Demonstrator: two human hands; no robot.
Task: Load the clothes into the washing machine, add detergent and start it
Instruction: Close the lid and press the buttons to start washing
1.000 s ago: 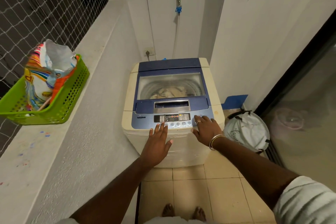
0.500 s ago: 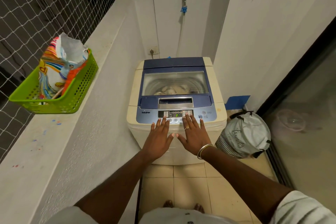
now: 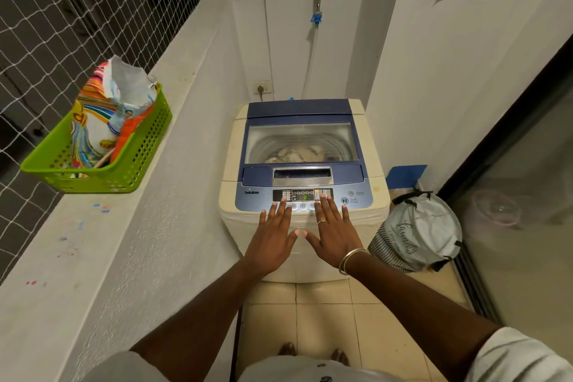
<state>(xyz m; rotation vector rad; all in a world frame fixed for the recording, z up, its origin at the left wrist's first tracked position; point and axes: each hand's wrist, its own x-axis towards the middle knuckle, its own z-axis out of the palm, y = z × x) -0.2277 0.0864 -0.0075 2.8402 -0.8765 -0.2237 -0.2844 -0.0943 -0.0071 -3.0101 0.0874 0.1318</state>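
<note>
1. Head view, the machine: A top-loading washing machine [image 3: 231, 164] stands at the far end of a narrow tiled balcony. Its blue lid [image 3: 299, 108] is down, and pale clothes [image 3: 294, 153] show in the drum through the lid's clear window.
2. Head view, the hands: The left hand [image 3: 273, 239] and the right hand [image 3: 333, 236] lie flat side by side at the machine's near edge, fingers straight and spread, holding nothing. Their fingertips reach the control panel [image 3: 302, 195], where a green figure glows. Whether any finger is pressing a key cannot be told.
3. Head view, handling: Loading looks done, so the step in hand is likely choosing a programme and starting. The keys look small, flush and close-set, so each probably wants one firm fingertip rather than a flat hand. The start/pause button [image 3: 344, 201] sits just right of the right hand's fingers. The machine itself looks heavy and rigid and should not shift under a press.
4. Head view, detergent: An open detergent bag [image 3: 102, 108] stands in a green basket [image 3: 139, 158] on the left ledge [image 3: 93, 242], well apart from the machine. It looks soft and crinkly and is best gripped low on its body, mouth kept up, or it may spill.
5. Head view, surroundings: A grey laundry bag [image 3: 418, 229] slumps on the floor just right of the machine, and a tap [image 3: 317, 6] hangs on the far wall.
</note>
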